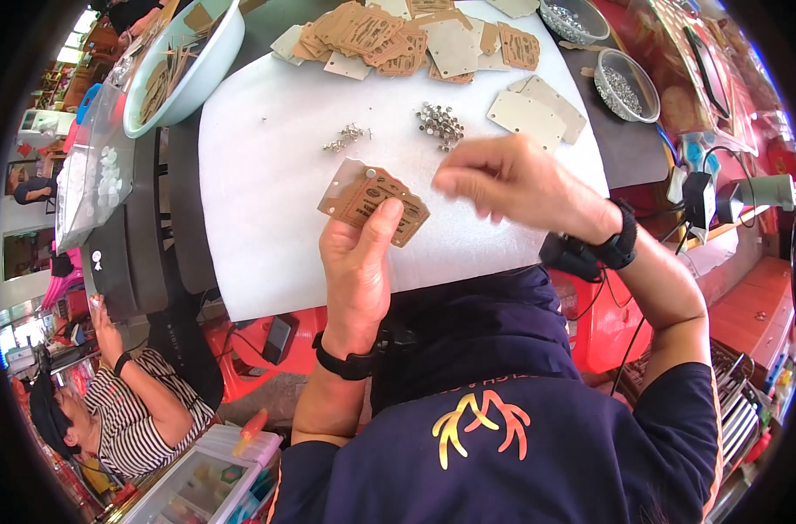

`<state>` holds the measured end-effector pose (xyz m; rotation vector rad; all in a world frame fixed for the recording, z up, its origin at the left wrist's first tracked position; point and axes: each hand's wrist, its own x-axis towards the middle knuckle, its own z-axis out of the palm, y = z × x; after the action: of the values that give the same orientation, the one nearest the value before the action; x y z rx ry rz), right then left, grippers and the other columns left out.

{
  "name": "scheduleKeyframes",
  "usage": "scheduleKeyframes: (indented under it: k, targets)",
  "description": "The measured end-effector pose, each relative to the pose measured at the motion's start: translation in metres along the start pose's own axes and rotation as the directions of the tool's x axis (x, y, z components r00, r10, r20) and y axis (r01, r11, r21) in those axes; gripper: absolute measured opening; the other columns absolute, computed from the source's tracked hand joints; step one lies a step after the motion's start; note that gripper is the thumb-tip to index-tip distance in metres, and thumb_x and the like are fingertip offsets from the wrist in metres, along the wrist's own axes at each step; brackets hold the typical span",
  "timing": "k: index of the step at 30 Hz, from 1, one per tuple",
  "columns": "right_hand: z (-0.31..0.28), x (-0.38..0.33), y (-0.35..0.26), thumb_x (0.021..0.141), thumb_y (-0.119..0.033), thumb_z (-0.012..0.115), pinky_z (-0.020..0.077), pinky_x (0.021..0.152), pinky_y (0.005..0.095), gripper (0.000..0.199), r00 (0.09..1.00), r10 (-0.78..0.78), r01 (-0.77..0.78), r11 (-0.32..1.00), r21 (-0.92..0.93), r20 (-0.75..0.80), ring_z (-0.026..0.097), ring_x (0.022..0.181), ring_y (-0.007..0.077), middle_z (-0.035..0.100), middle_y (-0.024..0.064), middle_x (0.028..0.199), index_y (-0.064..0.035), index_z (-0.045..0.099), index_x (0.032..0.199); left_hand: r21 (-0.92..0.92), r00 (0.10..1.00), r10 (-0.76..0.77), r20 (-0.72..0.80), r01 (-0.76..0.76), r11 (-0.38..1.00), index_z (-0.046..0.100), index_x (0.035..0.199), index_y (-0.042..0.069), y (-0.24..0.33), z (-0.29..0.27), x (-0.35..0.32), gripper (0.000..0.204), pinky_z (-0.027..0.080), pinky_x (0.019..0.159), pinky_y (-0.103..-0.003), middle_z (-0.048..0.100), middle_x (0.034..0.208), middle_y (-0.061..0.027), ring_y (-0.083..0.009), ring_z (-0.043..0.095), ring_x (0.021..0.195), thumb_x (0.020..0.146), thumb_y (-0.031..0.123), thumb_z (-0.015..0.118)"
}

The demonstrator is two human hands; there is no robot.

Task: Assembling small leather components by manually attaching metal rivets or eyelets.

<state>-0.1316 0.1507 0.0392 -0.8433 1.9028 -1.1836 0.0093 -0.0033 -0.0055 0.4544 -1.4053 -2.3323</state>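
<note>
A printed brown cardboard tag [372, 197] is clamped by the left hand [358, 271] above the white-topped counter [271, 231]. The right hand [501, 175] is held apart, fingers curled, near small silver metal pieces [440, 124]; its contents cannot be told.

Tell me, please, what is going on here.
The left hand holds a brown printed card overlapping a pale card. The right hand, curled, hovers to the right of them over the white surface; whether it pinches anything is unclear. One pile of metal pieces and another pile lie beyond the hands, with more cards heaped farther away.
</note>
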Motion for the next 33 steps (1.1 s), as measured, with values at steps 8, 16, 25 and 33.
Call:
scheduleKeyframes:
  k: [8,16,25,33]
  targets:
    - [-0.045,0.019,0.018,0.085,-0.014,0.065,0.0496,0.065,0.0371,0.012,0.906,-0.342,0.117,0.767,-0.631,-0.249,0.064,0.07,0.0298,0.065,0.0135,0.075,-0.002,0.065,0.085,-0.045,0.998,-0.053,-0.035,0.052,0.998,0.059,0.122,0.001,-0.001,-0.007,0.002,0.031,0.048,0.089,-0.029,0.063,0.11,-0.0047,-0.011,0.06,0.099,0.093,0.008,0.065]
    - [-0.037,0.04,0.018,0.085,-0.013,0.062,0.0487,0.067,0.0428,0.009,0.89,-0.452,0.258,0.6,-0.758,-0.055,0.063,0.076,0.0333,0.065,0.012,0.081,-0.0041,0.064,0.083,-0.08,0.997,-0.071,-0.013,0.069,0.994,0.059,0.121,0.0,-0.004,-0.013,0.003,0.028,0.05,0.089,-0.03,0.064,0.111,-0.0056,-0.0119,0.061,0.1,0.093,0.006,0.064]
    - [-0.028,0.053,0.01,0.086,-0.014,0.062,0.0484,0.064,0.0431,0.012,0.833,-0.552,0.36,0.504,-0.785,0.028,0.062,0.074,0.034,0.061,0.0111,0.08,-0.0037,0.063,0.08,-0.079,0.998,-0.064,0.029,0.066,0.995,0.059,0.122,0.003,-0.006,-0.018,0.004,0.028,0.049,0.09,-0.032,0.065,0.111,-0.003,-0.0126,0.061,0.101,0.094,0.007,0.061]
    - [-0.019,0.065,0.017,0.085,-0.015,0.063,0.05,0.063,0.0424,0.013,0.821,-0.561,0.364,0.375,-0.852,0.104,0.064,0.073,0.033,0.061,0.013,0.082,-0.0033,0.063,0.078,-0.081,0.997,-0.065,0.034,0.068,0.994,0.06,0.121,0.003,-0.007,-0.017,0.005,0.027,0.05,0.089,-0.032,0.065,0.109,-0.0031,-0.0127,0.062,0.099,0.094,0.006,0.062]
